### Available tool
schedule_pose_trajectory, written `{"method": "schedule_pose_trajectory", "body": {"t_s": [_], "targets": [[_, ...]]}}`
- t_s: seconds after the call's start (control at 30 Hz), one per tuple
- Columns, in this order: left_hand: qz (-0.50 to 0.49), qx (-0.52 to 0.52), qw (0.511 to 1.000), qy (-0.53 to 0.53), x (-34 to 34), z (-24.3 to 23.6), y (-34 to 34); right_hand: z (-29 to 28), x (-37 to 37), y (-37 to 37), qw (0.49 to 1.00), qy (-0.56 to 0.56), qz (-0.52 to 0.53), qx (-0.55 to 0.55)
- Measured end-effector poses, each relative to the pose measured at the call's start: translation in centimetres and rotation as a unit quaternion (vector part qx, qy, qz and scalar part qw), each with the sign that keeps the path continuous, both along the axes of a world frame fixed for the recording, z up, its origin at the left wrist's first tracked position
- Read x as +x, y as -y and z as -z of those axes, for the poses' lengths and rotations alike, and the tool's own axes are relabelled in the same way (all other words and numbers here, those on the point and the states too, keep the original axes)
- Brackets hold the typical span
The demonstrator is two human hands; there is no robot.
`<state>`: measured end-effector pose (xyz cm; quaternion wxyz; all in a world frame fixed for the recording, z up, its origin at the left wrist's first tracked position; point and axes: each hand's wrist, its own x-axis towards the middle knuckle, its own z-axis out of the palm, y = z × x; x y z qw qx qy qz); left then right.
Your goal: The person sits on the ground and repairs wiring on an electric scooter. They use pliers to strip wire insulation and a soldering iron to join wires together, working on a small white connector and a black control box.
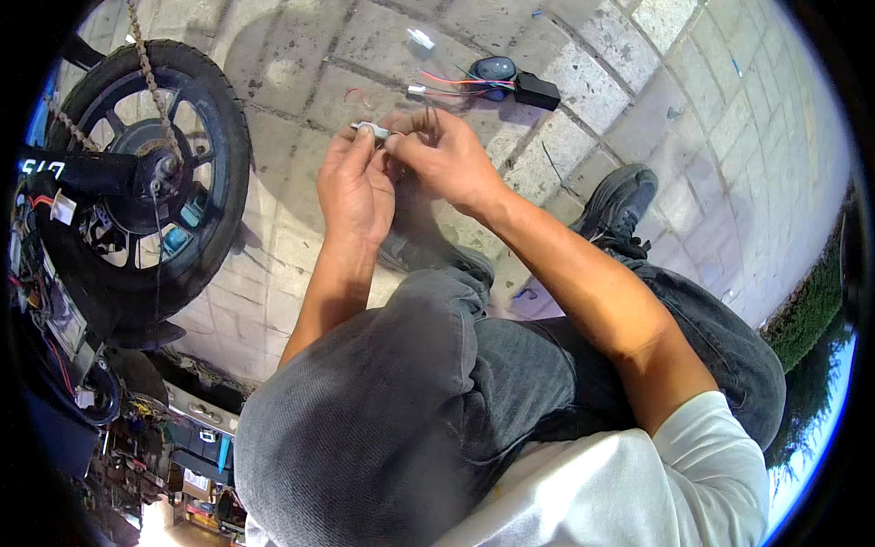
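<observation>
In front of my knees, both hands are raised together over the paving. My left hand is closed, thumb and fingers pinching a small white plastic wire connector. My right hand is closed at the connector's right end, its thumb and forefinger pressed together. What those right fingertips grip is hidden. Two thin dark prongs stick up from behind the right fingers; I cannot tell whether they are a tool or wires. Beyond the hands lies a black box-shaped module with coloured wires and a white plug.
A black oval remote-like piece touches the module's wires. Another white connector and a red wire scrap lie on the paving. At left stands a wheel with a rusty chain. Loose wiring and a toolbox sit lower left.
</observation>
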<state>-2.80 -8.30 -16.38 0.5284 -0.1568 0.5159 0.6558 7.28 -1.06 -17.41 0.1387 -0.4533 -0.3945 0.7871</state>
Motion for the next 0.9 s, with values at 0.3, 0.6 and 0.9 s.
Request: {"method": "schedule_pose_trajectory", "body": {"t_s": [0.3, 0.6, 0.9], "targets": [[-0.043, -0.047, 0.997, 0.054, 0.6, 1.2, 1.2, 0.6, 0.3, 0.8, 0.997, 0.072, 0.019, 0.025], [0.031, -0.067, 0.997, -0.032, 0.4, -0.4, 0.5, -0.1, 0.6, -0.9, 0.991, 0.086, -0.091, 0.056], [0.022, -0.065, 0.997, 0.027, 0.4, -0.4, 1.5, 1.1, 1.3, 0.7, 0.977, 0.115, -0.115, 0.137]]}}
